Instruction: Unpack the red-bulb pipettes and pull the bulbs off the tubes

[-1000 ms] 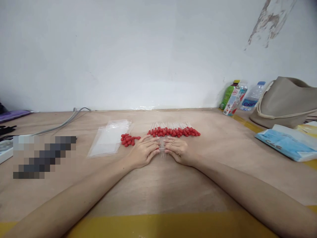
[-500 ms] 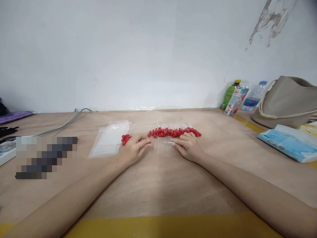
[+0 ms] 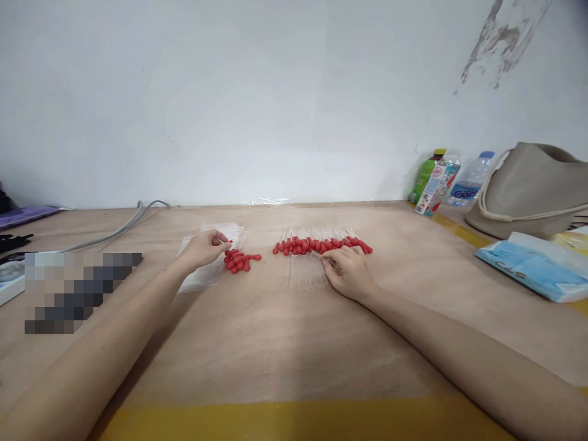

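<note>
My left hand is raised over white plastic bags, thumb and forefinger pinched on a small red rubber bulb, of which only a speck shows. Right below those fingertips lies a loose heap of red rubber bulbs. My right hand rests on the table with its fingertips closed at the end of a thin glass tube, largely hidden by the fingers. Beside it is a row of clear glass tubes. Behind that, droppers with red bulbs lie side by side, their clear stems pointing to the wall.
At the right are a blue tissue pack, a beige bag and several bottles by the wall. A grey cable runs across the left back. Yellow tape crosses the table's front.
My left hand has moved left and up, away from the glass tubes to above the bags, uncovering the bulb heap. My right hand stays nearly in place, its fingertips slightly higher.
</note>
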`<state>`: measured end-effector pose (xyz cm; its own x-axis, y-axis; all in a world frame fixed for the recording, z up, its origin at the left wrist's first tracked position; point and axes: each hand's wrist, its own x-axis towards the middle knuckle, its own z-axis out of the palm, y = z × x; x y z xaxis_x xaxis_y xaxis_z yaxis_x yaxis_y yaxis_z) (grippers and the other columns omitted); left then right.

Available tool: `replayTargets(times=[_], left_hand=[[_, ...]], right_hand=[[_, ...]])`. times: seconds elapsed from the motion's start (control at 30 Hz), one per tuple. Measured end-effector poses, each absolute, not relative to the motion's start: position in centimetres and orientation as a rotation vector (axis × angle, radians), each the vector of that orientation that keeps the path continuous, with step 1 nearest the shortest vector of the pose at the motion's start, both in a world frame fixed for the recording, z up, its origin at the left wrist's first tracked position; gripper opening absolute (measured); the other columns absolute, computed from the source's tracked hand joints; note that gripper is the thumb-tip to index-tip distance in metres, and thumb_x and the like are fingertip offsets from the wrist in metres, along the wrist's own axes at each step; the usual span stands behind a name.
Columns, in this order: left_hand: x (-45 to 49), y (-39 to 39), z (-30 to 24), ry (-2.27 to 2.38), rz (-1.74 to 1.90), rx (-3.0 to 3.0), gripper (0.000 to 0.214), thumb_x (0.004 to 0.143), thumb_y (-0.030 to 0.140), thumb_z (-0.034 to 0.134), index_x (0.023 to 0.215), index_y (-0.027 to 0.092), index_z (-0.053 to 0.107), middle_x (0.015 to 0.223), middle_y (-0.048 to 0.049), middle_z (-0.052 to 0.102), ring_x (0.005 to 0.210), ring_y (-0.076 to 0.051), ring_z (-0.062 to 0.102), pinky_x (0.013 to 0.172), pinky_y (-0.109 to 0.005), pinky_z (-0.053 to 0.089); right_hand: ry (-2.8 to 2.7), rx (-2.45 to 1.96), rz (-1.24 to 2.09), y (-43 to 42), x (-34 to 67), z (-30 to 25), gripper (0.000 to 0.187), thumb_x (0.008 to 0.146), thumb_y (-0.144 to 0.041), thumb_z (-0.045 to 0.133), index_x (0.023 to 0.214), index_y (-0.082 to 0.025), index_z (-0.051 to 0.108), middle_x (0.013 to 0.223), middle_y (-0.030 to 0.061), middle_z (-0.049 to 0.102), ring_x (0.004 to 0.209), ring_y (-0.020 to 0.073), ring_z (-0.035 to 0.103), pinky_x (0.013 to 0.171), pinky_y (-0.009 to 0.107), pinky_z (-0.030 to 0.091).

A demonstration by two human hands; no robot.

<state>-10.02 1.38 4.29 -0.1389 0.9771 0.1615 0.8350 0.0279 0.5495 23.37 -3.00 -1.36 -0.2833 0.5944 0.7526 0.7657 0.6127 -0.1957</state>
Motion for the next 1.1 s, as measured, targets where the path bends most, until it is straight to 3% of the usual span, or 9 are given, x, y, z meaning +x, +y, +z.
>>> replayTargets(times=[0.13, 0.3, 0.47, 0.57, 0.67, 0.83, 1.1], left_hand=[[-10.1, 1.3, 4.4, 2.086, 0.686, 1.824, 0.034, 0.062, 0.051, 0.057, 0.074, 0.019, 0.061, 0.074, -0.0038, 0.066, 0.071, -0.021, 0.060, 0.057, -0.026, 0.044], [-10.4, 1.2, 5.0, 2.141, 0.528, 1.869, 0.042, 0.073, 0.055, 0.044, 0.075, 0.018, 0.064, 0.076, -0.0063, 0.067, 0.069, -0.022, 0.061, 0.061, -0.029, 0.044], [-8.8, 0.3, 5.4, 2.278, 0.794, 2.204, 0.037, 0.079, 0.047, 0.039, 0.078, 0.018, 0.063, 0.082, -0.0062, 0.066, 0.077, -0.024, 0.059, 0.066, -0.031, 0.042], [-6.5, -0.3, 5.2, 2.118, 0.948, 2.459, 0.033, 0.079, 0.045, 0.043, 0.074, 0.019, 0.062, 0.080, -0.0056, 0.063, 0.077, -0.022, 0.057, 0.070, -0.032, 0.042], [-3.9, -0.4, 4.4, 1.918, 0.876, 2.664, 0.027, 0.078, 0.041, 0.047, 0.073, 0.019, 0.062, 0.079, -0.0062, 0.061, 0.083, -0.023, 0.055, 0.075, -0.034, 0.042], [-0.7, 0.8, 3.0, 1.923, 0.651, 2.732, 0.028, 0.076, 0.042, 0.049, 0.075, 0.018, 0.063, 0.085, -0.0102, 0.059, 0.094, -0.029, 0.050, 0.081, -0.044, 0.040], [0.4, 2.0, 2.5, 2.023, 0.690, 2.649, 0.027, 0.076, 0.034, 0.046, 0.064, 0.016, 0.062, 0.086, -0.0131, 0.059, 0.094, -0.032, 0.048, 0.079, -0.047, 0.036]], right_hand=[[-1.994, -1.070, -0.280, -3.0, 23.2, -1.5, 0.015, 0.078, -0.018, 0.048, 0.078, -0.017, 0.062, 0.064, 0.0013, 0.062, 0.063, 0.0138, 0.052, 0.068, 0.031, 0.028], [-2.130, -1.022, -0.271, -3.3, 23.0, -1.4, 0.019, 0.082, -0.025, 0.047, 0.085, -0.018, 0.064, 0.070, 0.0032, 0.064, 0.069, 0.0154, 0.052, 0.071, 0.033, 0.029], [-2.239, -0.959, -0.243, -3.5, 22.9, -1.1, 0.030, 0.082, -0.042, 0.048, 0.093, -0.018, 0.064, 0.079, 0.0053, 0.063, 0.076, 0.0168, 0.050, 0.074, 0.034, 0.030], [-2.289, -0.943, -0.212, -3.7, 22.9, -0.8, 0.040, 0.080, -0.051, 0.049, 0.099, -0.018, 0.063, 0.081, 0.0063, 0.062, 0.077, 0.0175, 0.049, 0.075, 0.035, 0.030], [-2.327, -0.945, -0.181, -3.8, 23.0, -0.5, 0.045, 0.078, -0.055, 0.049, 0.102, -0.019, 0.062, 0.081, 0.0057, 0.060, 0.076, 0.0172, 0.048, 0.075, 0.035, 0.030], [-2.298, -0.948, -0.176, -3.7, 23.0, -0.5, 0.049, 0.079, -0.053, 0.049, 0.113, -0.019, 0.057, 0.091, 0.0070, 0.059, 0.082, 0.0179, 0.050, 0.076, 0.035, 0.031], [-2.121, -1.084, -0.200, -3.0, 22.9, -1.0, 0.031, 0.086, -0.040, 0.043, 0.098, -0.019, 0.062, 0.084, 0.0063, 0.059, 0.080, 0.0177, 0.053, 0.075, 0.035, 0.034]])
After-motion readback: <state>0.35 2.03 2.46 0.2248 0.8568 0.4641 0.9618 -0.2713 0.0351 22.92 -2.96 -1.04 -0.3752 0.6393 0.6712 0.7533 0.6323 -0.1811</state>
